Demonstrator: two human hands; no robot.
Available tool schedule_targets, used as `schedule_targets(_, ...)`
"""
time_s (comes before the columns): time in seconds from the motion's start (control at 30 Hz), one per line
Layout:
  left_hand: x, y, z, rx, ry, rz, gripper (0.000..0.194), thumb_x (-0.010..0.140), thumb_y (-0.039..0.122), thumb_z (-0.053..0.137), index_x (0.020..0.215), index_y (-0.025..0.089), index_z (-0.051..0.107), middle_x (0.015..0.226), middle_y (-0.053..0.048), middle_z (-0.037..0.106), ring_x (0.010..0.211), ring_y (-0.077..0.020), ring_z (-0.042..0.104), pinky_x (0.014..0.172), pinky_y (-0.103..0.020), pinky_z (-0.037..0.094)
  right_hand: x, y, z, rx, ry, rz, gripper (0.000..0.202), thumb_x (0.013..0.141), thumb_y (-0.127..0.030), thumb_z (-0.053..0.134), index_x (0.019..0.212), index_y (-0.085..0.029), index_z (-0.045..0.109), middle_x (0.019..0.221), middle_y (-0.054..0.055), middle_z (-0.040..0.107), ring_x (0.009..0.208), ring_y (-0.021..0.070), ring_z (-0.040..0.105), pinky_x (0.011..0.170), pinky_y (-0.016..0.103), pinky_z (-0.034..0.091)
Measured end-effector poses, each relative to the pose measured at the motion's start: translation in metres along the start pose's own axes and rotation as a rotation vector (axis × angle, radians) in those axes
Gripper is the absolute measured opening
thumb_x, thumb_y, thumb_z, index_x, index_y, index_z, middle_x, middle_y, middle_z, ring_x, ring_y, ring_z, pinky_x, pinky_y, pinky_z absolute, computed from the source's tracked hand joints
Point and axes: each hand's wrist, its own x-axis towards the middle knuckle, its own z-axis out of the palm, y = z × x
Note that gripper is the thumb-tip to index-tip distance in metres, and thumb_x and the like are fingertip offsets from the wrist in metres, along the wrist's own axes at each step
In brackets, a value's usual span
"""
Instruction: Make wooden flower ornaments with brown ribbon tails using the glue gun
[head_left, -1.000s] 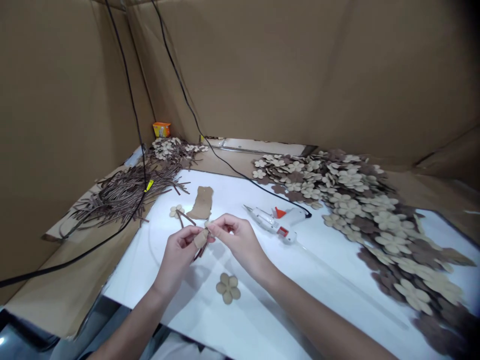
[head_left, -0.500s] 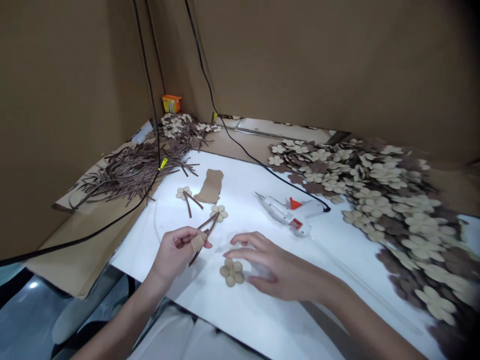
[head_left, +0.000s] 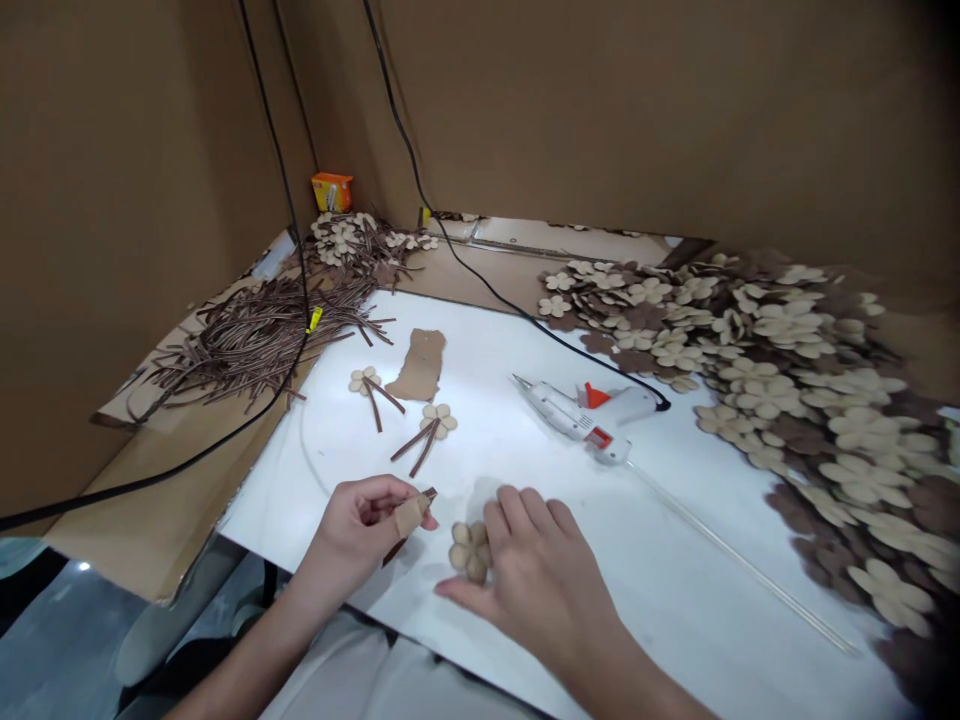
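Observation:
My left hand (head_left: 371, 530) pinches a dark brown strip (head_left: 395, 552) between thumb and fingers; a tan band wraps the thumb. Close to its right, a beige five-petal flower (head_left: 469, 552) lies on the white board. My right hand (head_left: 536, 565) reaches over that flower's right edge, thumb held apart from the fingers, covering some petals. Whether the fingertips press on it is hidden. Farther up the board are two beige flowers, an upper one (head_left: 365, 380) and a lower one (head_left: 445, 420), each with two brown strips laid from its middle.
A white glue gun (head_left: 574, 415) with a clear glue stick lies right of centre, its black cord (head_left: 480, 285) running up the back. Beige and brown flowers (head_left: 772, 390) are heaped at right, brown strips (head_left: 259, 335) at left. A cardboard scrap (head_left: 417, 365) lies on the white board (head_left: 637, 560).
My right hand has moved left onto the flower's edge, its fingers drawing down. My left hand, still with the strip, has shifted slightly right and down, uncovering the lower finished-looking flower's strips.

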Motion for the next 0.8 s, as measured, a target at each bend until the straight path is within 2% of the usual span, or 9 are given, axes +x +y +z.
schedule_targets(0.03, 0.0, 0.0, 0.0, 0.014, -0.004, -0.01, 0.028, 0.069, 0.04, 0.067, 0.067, 0.012, 0.065, 0.055, -0.001, 0.058, 0.044, -0.0049, 0.033, 0.041, -0.018, 0.024, -0.005, -0.002, -0.003, 0.006, 0.011, 0.004, 0.056, 0.06, -0.07, 0.061, 0.067, -0.015, 0.059, 0.067, 0.008, 0.056, 0.069, 0.0255, 0.05, 0.063, 0.037, 0.036)
schedule_targets(0.1, -0.001, 0.001, -0.002, 0.037, -0.014, -0.032, 0.029, 0.07, 0.041, 0.066, 0.067, 0.012, 0.064, 0.06, -0.003, 0.061, 0.045, -0.0054, 0.034, 0.042, -0.018, 0.024, -0.014, 0.002, -0.011, 0.008, -0.005, -0.011, 0.046, 0.071, -0.061, 0.057, 0.07, -0.015, 0.06, 0.066, 0.008, 0.056, 0.068, 0.0251, 0.049, 0.06, 0.036, 0.036)
schedule_targets(0.17, -0.001, 0.002, -0.003, 0.064, -0.025, -0.054, 0.029, 0.07, 0.041, 0.066, 0.066, 0.012, 0.064, 0.059, -0.002, 0.06, 0.045, -0.0054, 0.033, 0.042, -0.018, 0.024, -0.021, 0.015, -0.017, -0.001, -0.015, -0.056, 0.035, 0.081, -0.046, 0.053, 0.088, -0.013, 0.061, 0.074, 0.009, 0.059, 0.073, 0.0261, 0.05, 0.064, 0.037, 0.037)
schedule_targets(0.27, -0.003, 0.003, -0.004, 0.11, -0.054, -0.084, 0.029, 0.072, 0.041, 0.064, 0.065, 0.013, 0.063, 0.054, 0.001, 0.053, 0.046, -0.0053, 0.031, 0.042, -0.018, 0.021, -0.026, 0.038, -0.019, 0.07, -0.105, -0.176, 0.043, 0.084, -0.037, 0.052, 0.12, -0.014, 0.049, 0.093, 0.011, 0.06, 0.084, 0.0265, 0.051, 0.07, 0.038, 0.04)
schedule_targets(0.4, -0.006, 0.003, 0.001, 0.131, -0.098, -0.125, 0.029, 0.072, 0.04, 0.064, 0.061, 0.013, 0.06, 0.055, 0.001, 0.053, 0.049, -0.0063, 0.034, 0.044, -0.018, 0.023, -0.022, 0.053, -0.012, 0.215, -0.28, -0.269, 0.049, 0.086, -0.028, 0.053, 0.132, -0.022, 0.036, 0.104, 0.006, 0.06, 0.093, 0.0226, 0.052, 0.077, 0.034, 0.04)
schedule_targets(0.47, -0.008, 0.004, 0.004, 0.122, -0.113, -0.128, 0.028, 0.071, 0.038, 0.065, 0.061, 0.013, 0.058, 0.058, 0.0, 0.057, 0.052, -0.0071, 0.038, 0.047, -0.017, 0.026, -0.015, 0.053, -0.008, 0.251, -0.278, -0.255, 0.04, 0.088, -0.027, 0.052, 0.126, -0.023, 0.042, 0.099, 0.005, 0.061, 0.09, 0.0205, 0.053, 0.077, 0.032, 0.039)
schedule_targets(0.6, -0.011, 0.004, 0.007, 0.125, -0.102, -0.139, 0.026, 0.07, 0.037, 0.065, 0.061, 0.013, 0.059, 0.058, 0.0, 0.057, 0.051, -0.0067, 0.038, 0.046, -0.017, 0.026, 0.001, 0.038, 0.002, 0.166, -0.172, -0.239, 0.012, 0.083, -0.031, 0.057, 0.088, -0.02, 0.057, 0.073, 0.001, 0.062, 0.071, 0.0187, 0.054, 0.066, 0.031, 0.034)
schedule_targets(0.7, -0.013, 0.0, 0.001, 0.132, -0.057, -0.135, 0.026, 0.072, 0.037, 0.064, 0.062, 0.013, 0.059, 0.055, 0.002, 0.055, 0.049, -0.0062, 0.037, 0.045, -0.017, 0.026, 0.008, 0.019, 0.009, 0.035, -0.031, -0.253, 0.018, 0.081, -0.035, 0.059, 0.076, -0.018, 0.058, 0.061, 0.002, 0.06, 0.064, 0.02, 0.054, 0.062, 0.032, 0.03)
schedule_targets(0.8, -0.013, -0.005, -0.009, 0.155, -0.004, -0.095, 0.025, 0.072, 0.036, 0.064, 0.062, 0.013, 0.059, 0.058, 0.001, 0.058, 0.052, -0.0074, 0.044, 0.049, -0.017, 0.031, 0.008, 0.009, 0.007, 0.088, -0.005, -0.216, 0.023, 0.077, -0.039, 0.065, 0.072, -0.017, 0.058, 0.057, 0.001, 0.058, 0.061, 0.0187, 0.053, 0.061, 0.031, 0.03)
